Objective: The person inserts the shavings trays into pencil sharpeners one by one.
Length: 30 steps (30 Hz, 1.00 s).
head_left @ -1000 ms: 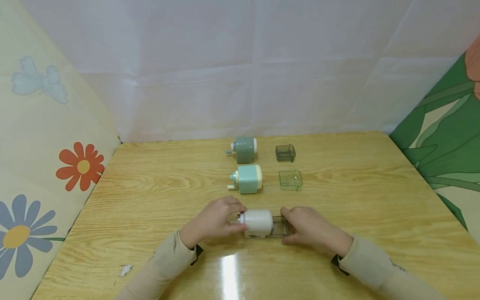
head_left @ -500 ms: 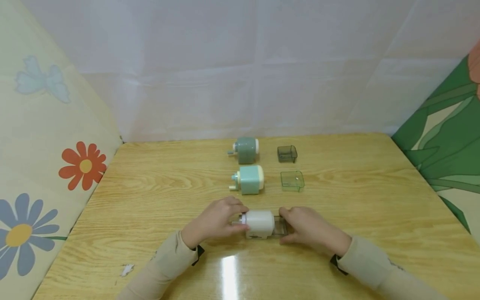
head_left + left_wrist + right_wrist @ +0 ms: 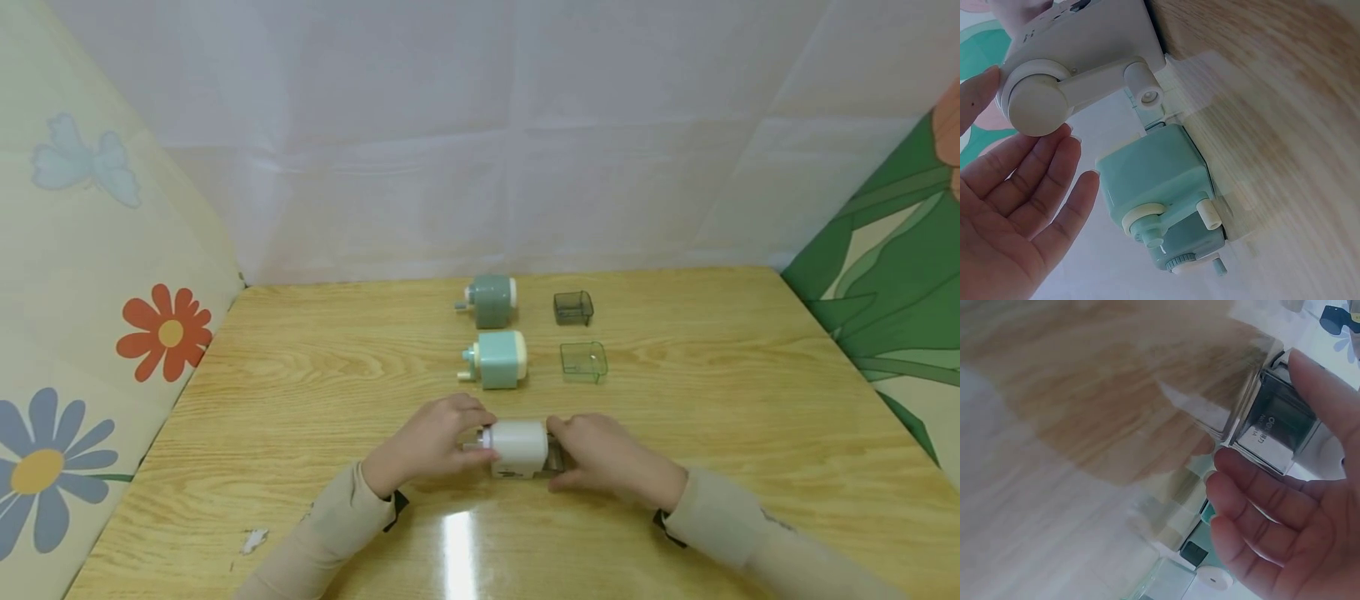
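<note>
A white crank pencil sharpener (image 3: 519, 446) lies across the table's near middle, its crank (image 3: 1097, 84) toward the left. My left hand (image 3: 435, 442) holds it at the crank end, thumb on one side of the round hub and fingertips on the other. At the opposite end, my right hand (image 3: 611, 454) pinches a clear smoky shavings drawer (image 3: 555, 456) between thumb and fingers. Most of this drawer sits inside the sharpener's body, with only a short part showing in the head view. Printed lettering shows through the drawer (image 3: 1279, 419) in the right wrist view.
Farther back stand a mint-green sharpener (image 3: 498, 360) and a dark green one (image 3: 491, 301), cranks to the left. To their right lie a clear green drawer (image 3: 583, 360) and a smoky drawer (image 3: 573, 308). A white cloth (image 3: 480, 200) hangs behind the wooden table (image 3: 315, 358).
My right hand has moved left, sliding the smoky drawer deeper into the white sharpener. The left hand keeps its hold at the crank end.
</note>
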Tool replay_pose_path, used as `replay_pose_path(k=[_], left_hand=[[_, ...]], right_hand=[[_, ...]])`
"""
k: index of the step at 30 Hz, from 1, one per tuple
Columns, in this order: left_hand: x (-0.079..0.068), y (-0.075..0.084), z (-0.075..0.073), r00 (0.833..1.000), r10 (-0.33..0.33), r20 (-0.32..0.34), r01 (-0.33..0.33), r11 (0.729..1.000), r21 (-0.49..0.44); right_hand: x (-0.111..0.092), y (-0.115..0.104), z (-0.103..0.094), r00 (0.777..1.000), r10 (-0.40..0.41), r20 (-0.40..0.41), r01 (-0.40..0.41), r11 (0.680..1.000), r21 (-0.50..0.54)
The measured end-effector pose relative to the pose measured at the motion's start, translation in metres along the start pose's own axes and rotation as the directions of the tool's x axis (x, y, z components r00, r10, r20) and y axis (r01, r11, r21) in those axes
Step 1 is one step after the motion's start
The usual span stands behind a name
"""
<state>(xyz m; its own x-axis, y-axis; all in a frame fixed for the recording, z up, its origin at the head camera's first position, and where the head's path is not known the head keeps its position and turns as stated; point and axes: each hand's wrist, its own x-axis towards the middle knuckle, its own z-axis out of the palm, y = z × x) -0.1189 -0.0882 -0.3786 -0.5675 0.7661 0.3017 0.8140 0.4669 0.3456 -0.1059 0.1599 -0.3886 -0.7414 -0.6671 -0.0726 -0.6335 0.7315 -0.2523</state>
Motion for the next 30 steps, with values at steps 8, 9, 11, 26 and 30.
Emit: replay_pose_path(k=[8, 9, 11, 26, 30], left_hand=[[-0.0003, 0.0002, -0.0011, 1.0, -0.001, 0.007, 0.001, 1.0, -0.006], [-0.0003, 0.0003, -0.0011, 1.0, 0.0, 0.008, 0.0, 1.0, -0.005], [-0.0004, 0.0004, -0.0013, 1.0, 0.001, 0.009, -0.001, 1.0, -0.004], [-0.0013, 0.002, 0.0008, 1.0, -0.013, 0.017, 0.013, 1.0, -0.007], [-0.0011, 0.0016, 0.0007, 1.0, -0.017, 0.014, 0.017, 1.0, -0.009]], right_hand=[[0.0039, -0.0006, 0.0013, 1.0, -0.017, 0.001, 0.017, 1.0, -0.005], [0.004, -0.0003, 0.0013, 1.0, -0.012, 0.007, 0.012, 1.0, -0.002], [0.0036, 0.0001, 0.0008, 1.0, -0.008, 0.012, 0.008, 1.0, 0.016], [-0.0039, 0.0025, -0.0028, 0.998, -0.037, -0.043, 0.04, 0.997, 0.072], [-0.0034, 0.0026, -0.0031, 0.997, -0.051, -0.051, 0.055, 0.995, 0.089]])
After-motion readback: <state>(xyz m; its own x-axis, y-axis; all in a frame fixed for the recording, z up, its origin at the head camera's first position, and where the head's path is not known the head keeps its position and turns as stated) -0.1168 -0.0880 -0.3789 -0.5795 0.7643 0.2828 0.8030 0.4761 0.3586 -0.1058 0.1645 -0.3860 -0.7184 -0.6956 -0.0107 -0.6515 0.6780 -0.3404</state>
